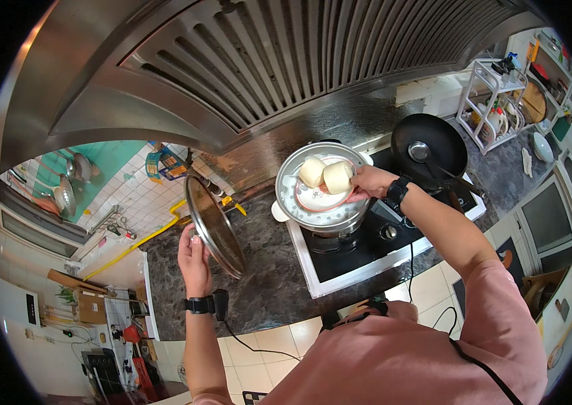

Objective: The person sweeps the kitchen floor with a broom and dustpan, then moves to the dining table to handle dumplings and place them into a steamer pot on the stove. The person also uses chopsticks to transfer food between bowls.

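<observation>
My left hand (194,258) grips a round pot lid (215,228) with a metal rim, tilted on its edge above the countertop. My right hand (373,183) is over the steamer pot (282,188), its fingers at the right rim of a white plate (316,200) with a red edge line. Two pale steamed buns (338,177) sit side by side on this plate, and the right one is close against my fingertips. Beneath the plate is a steamer tier with holes (336,217). Whether the plate rests on it or is slightly raised is hard to tell.
The pot stands on the left of a black gas stove (351,258). A black wok (420,134) with a ladle (420,151) is on the right. A range hood (245,66) hangs low in front. A yellow gas hose (139,243) runs along the left wall.
</observation>
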### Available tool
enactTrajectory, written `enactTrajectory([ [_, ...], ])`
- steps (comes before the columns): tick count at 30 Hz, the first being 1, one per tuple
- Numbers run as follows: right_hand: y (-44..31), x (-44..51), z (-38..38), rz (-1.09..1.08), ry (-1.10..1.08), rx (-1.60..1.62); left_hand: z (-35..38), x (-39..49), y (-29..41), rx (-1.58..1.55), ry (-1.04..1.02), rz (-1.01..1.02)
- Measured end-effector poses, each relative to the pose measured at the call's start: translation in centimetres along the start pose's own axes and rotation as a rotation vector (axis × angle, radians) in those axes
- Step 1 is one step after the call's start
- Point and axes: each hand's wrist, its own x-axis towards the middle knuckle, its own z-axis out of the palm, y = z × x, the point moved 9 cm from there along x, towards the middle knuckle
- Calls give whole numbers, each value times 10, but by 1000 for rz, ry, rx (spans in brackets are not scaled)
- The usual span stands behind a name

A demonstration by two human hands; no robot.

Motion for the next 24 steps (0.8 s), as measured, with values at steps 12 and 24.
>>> enactTrajectory([
  [12, 2, 18, 11, 117, 82, -222, 32, 7, 2, -129, -21, -63],
  [24, -37, -17, -3, -342, 274, -927, 182, 41, 20, 239, -410, 203],
])
